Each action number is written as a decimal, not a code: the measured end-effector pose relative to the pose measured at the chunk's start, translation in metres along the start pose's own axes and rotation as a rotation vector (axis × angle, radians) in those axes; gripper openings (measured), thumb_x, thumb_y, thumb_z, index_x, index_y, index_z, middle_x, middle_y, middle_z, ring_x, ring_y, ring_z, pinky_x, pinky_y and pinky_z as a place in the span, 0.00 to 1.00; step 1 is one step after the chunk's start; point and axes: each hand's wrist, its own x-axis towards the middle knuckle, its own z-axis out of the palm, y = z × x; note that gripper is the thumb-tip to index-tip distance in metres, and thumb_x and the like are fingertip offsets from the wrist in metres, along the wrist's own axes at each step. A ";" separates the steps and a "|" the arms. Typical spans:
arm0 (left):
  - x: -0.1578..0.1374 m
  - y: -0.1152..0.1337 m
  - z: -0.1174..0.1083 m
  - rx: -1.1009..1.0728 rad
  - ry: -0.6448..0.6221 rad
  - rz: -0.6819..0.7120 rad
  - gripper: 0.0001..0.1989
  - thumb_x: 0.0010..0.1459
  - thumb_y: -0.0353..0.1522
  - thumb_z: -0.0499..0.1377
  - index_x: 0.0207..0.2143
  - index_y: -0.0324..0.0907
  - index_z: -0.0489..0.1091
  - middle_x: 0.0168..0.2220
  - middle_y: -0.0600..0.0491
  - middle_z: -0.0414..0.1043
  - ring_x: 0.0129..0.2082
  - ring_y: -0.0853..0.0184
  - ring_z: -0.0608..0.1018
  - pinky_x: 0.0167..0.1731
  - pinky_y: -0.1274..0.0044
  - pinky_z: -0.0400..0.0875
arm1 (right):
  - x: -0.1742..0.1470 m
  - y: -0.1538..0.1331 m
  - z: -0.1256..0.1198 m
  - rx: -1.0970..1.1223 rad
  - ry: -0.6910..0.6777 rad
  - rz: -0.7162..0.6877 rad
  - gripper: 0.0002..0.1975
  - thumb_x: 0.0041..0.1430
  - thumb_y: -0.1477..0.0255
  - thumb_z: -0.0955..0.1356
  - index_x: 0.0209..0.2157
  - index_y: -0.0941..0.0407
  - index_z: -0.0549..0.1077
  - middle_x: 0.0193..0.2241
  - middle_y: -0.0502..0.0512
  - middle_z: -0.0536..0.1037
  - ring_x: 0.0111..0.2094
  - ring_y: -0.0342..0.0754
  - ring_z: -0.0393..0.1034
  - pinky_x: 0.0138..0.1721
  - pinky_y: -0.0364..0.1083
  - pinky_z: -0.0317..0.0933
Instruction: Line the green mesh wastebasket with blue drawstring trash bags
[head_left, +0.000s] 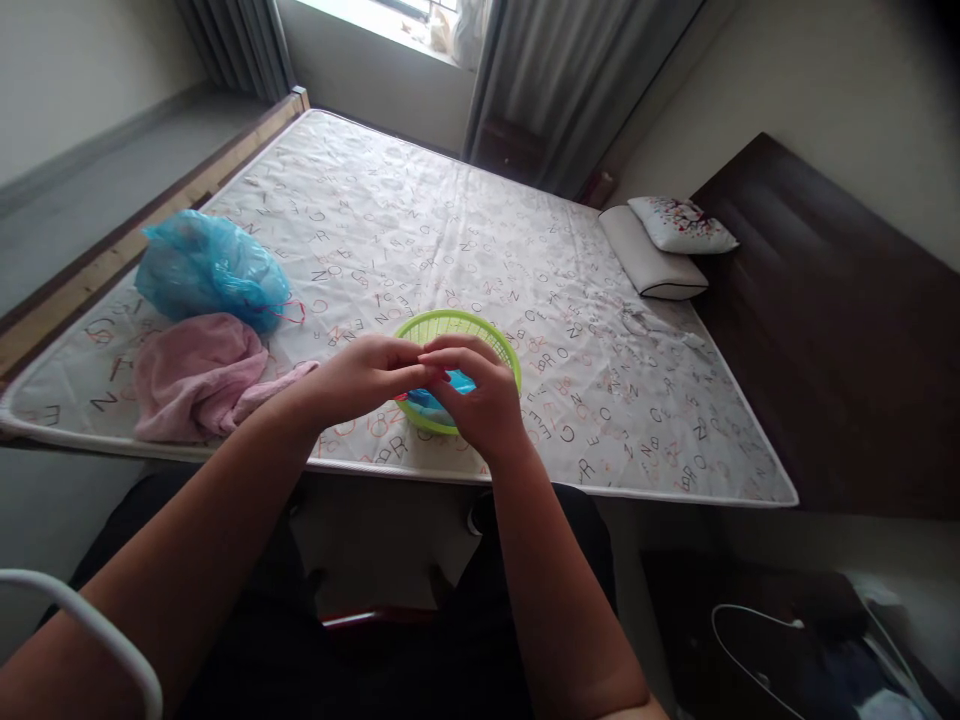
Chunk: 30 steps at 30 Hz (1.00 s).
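Mattress, white, letter-printed; dark headboard at right, grey curtain behind. On it: one green basket, close to the near edge, blue plastic inside. Above the basket: left hand and right hand, fingertips brought together; whether anything is pinched between them, cannot tell. To the left: one pink towel, one blue bag just beyond. Far right: two pillows, one on the other.
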 end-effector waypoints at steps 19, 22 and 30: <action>-0.004 -0.034 -0.053 -0.100 0.507 -0.382 0.19 0.57 0.35 0.70 0.50 0.41 0.80 0.27 0.52 0.79 0.34 0.60 0.84 0.42 0.71 0.78 | 0.002 0.040 -0.072 1.264 0.603 0.488 0.10 0.66 0.68 0.75 0.31 0.52 0.73 0.19 0.37 0.63 0.16 0.35 0.54 0.18 0.35 0.56; -0.005 -0.051 -0.063 0.161 0.615 -0.412 0.06 0.56 0.33 0.69 0.37 0.43 0.81 0.27 0.51 0.79 0.41 0.55 0.83 0.47 0.69 0.76 | -0.001 0.045 -0.089 1.232 0.651 0.476 0.13 0.67 0.65 0.73 0.29 0.53 0.72 0.18 0.38 0.60 0.16 0.35 0.47 0.15 0.37 0.46; 0.002 -0.055 -0.046 -0.870 0.417 -0.103 0.14 0.57 0.42 0.69 0.28 0.42 0.74 0.48 0.43 0.84 0.58 0.48 0.81 0.58 0.59 0.75 | -0.007 0.056 -0.099 1.195 0.760 0.476 0.14 0.69 0.68 0.70 0.28 0.54 0.70 0.18 0.39 0.60 0.17 0.36 0.48 0.18 0.38 0.47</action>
